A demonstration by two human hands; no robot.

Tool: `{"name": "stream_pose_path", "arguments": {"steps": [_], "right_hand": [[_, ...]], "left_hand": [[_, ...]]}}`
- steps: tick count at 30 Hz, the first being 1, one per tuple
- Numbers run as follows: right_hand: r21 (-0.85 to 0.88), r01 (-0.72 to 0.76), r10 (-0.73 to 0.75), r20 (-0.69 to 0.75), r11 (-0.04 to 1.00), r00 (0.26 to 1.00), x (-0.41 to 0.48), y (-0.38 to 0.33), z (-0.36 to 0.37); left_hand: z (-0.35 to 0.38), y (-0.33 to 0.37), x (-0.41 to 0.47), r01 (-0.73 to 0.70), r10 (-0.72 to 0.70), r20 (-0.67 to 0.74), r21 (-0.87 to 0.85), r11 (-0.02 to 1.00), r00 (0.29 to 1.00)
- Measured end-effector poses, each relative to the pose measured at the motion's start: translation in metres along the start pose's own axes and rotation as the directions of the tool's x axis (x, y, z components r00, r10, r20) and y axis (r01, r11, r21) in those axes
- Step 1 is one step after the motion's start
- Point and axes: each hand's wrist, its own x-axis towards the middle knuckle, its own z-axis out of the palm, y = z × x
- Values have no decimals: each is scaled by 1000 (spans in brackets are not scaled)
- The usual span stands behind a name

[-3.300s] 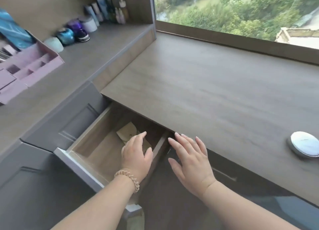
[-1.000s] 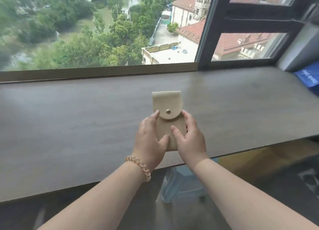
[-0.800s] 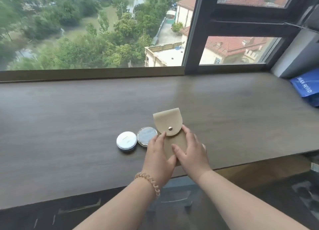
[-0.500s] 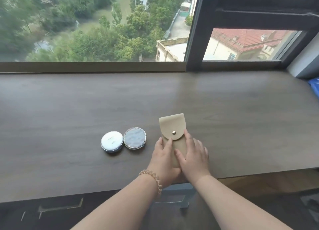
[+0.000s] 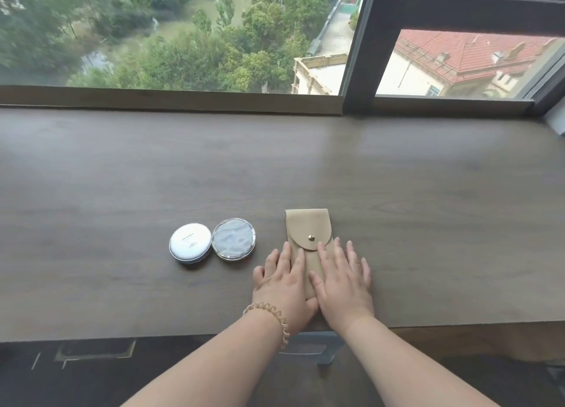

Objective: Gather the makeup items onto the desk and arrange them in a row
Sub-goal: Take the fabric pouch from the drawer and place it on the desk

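A beige pouch (image 5: 308, 232) with a snap flap lies flat on the dark wooden desk (image 5: 305, 168), near its front edge. My left hand (image 5: 282, 281) and my right hand (image 5: 342, 278) both lie on the pouch's lower half with fingers straight, pressing it down. To the left of the pouch sit a round white compact (image 5: 190, 242) and a round silvery marbled compact (image 5: 234, 238), touching each other in a line with the pouch.
A window sill (image 5: 171, 101) and a dark window frame (image 5: 357, 70) run along the desk's far edge. A drawer handle (image 5: 94, 350) shows below the desk front at the left.
The pouch was held up in both hands, then lowered onto the desk beside the compacts. My fingers have flattened on it. Earlier still, my left hand reached into a drawer.
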Motion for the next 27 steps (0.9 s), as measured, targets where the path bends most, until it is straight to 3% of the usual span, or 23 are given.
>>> {"name": "stream_pose_path", "arguments": {"steps": [7, 15, 23, 27], "right_hand": [[-64, 30, -39, -149, 998, 988, -4, -15, -21], [61, 288, -255, -317, 956, 913, 3, -111, -86], [161, 605, -549, -289, 780, 784, -29, -276, -91], [196, 704, -658, -255, 682, 708, -75, -347, -86]], "left_hand": [[-33, -6, -11, 33, -32, 6, -91, 995, 999], [-129, -53, -51, 62, -91, -250, -120, 991, 964], [-182, -171, -157, 386, -384, -358, -69, 920, 851], [-187, -233, -223, 504, -517, -389, -144, 852, 763]]}}
